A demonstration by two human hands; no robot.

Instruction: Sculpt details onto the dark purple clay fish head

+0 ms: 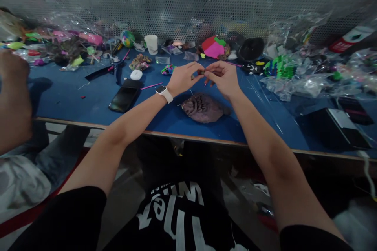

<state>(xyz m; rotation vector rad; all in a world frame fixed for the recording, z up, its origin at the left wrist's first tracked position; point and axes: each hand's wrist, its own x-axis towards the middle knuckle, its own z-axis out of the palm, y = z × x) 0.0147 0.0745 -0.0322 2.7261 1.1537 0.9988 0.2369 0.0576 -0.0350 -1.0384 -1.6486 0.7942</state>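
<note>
My left hand [185, 77], with a white-banded watch [165, 93] on its wrist, meets my right hand [223, 77] above the blue table. The fingertips of both hands are pinched together around something small and dark that I cannot make out. Just below them lies a brownish-purple clay fish [206, 108], with dark marks on its side and a thin wire at its head end. Beneath my right fingers shows the tip of a pink stick [205, 84]. A multicoloured clay lump [168, 70] sits behind my left hand.
A phone [125, 96], a white case [136, 74] and a pink stick [151, 86] lie to the left. Clay pieces, plastic bags [285, 86] and a paper cup [151, 44] line the back. At right stands a dark box-like object [332, 127]. Another person's arm [14, 102] reaches in at left.
</note>
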